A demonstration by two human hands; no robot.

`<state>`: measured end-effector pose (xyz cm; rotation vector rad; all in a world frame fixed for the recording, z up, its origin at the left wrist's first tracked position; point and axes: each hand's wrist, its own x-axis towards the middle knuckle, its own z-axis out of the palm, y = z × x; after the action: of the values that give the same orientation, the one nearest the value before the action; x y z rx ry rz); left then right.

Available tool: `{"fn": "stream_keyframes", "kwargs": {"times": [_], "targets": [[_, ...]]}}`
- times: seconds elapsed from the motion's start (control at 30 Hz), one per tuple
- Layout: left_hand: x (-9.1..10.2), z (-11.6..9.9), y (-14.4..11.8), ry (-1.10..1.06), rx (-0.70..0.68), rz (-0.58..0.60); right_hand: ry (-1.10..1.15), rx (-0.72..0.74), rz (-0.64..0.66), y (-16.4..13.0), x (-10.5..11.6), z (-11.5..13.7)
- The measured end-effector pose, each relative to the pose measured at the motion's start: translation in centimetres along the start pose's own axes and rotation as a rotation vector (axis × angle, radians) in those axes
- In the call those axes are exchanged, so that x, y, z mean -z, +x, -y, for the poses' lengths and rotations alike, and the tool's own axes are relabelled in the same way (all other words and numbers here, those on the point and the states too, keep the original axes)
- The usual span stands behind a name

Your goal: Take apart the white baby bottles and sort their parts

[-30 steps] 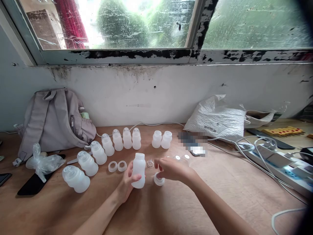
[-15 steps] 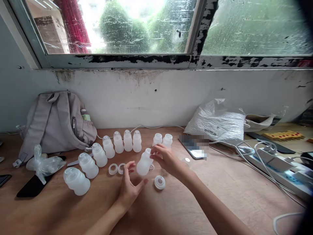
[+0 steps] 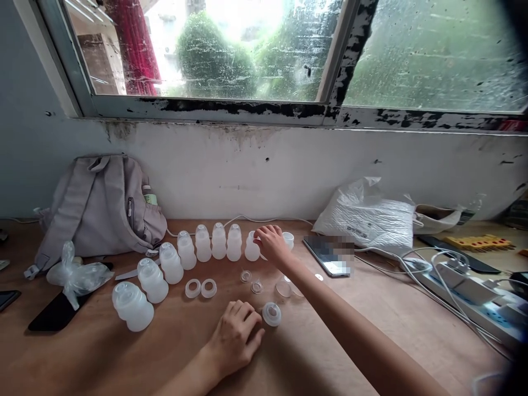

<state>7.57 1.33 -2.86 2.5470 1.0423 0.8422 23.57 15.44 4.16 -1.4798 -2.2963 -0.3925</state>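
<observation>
Because the right hand [image 3: 270, 242] sets its uncapped bottle [image 3: 252, 248] into a tight row against the capped bottles [image 3: 218, 242], a careless release could tip it and knock its neighbours over, I'd say. Its grip is closed around the bottle's neck. The left hand [image 3: 236, 336] rests loosely curled on the worktop [image 3: 371, 319], holding nothing, just beside a small cap [image 3: 271, 313]. A second ago the left hand held that bottle upright near the front edge.
</observation>
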Motion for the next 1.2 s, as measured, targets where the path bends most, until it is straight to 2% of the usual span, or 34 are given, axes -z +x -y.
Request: {"fn": "stream_keyframes", "kwargs": {"times": [0.1, 0.27, 0.33, 0.43, 0.57, 0.67, 0.8, 0.97, 1.1, 1.2], "targets": [[0.0, 0.1, 0.2, 0.028, 0.088, -0.02, -0.031, -0.018, 0.007, 0.2, 0.0, 0.0], [-0.5, 0.5, 0.1, 0.016, 0.127, -0.043, 0.085, -0.01, -0.1, -0.5, 0.9, 0.9], [-0.6, 0.7, 0.1, -0.004, 0.147, -0.093, 0.183, 0.039, -0.025, -1.3, 1.0, 1.9], [-0.3, 0.9, 0.1, -0.017, 0.208, -0.16, 0.234, 0.137, 0.179, -2.8, 0.4, 3.6], [0.3, 1.3, 0.1, 0.03, 0.264, -0.178, 0.199, 0.154, 0.258, -4.2, -0.7, 5.0], [0.4, 2.1, 0.0, 0.128, 0.279, -0.235, 0.217, 0.167, 0.309, -4.8, -0.6, 5.1], [0.0, 3.7, 0.1, 0.314, 0.235, -0.237, 0.304, 0.139, 0.225, -6.4, 0.9, 4.8], [-0.5, 4.7, 0.9, 0.374, 0.181, -0.174, 0.416, -0.038, 0.085, -11.1, 2.3, 4.6], [-0.2, 4.8, 1.6, 0.316, 0.164, -0.164, 0.446, -0.121, 0.076, -14.5, 1.2, 4.2], [0.4, 4.6, 1.8, 0.32, 0.156, -0.154, 0.488, -0.155, 0.112, -15.4, 0.1, 3.8]]}}
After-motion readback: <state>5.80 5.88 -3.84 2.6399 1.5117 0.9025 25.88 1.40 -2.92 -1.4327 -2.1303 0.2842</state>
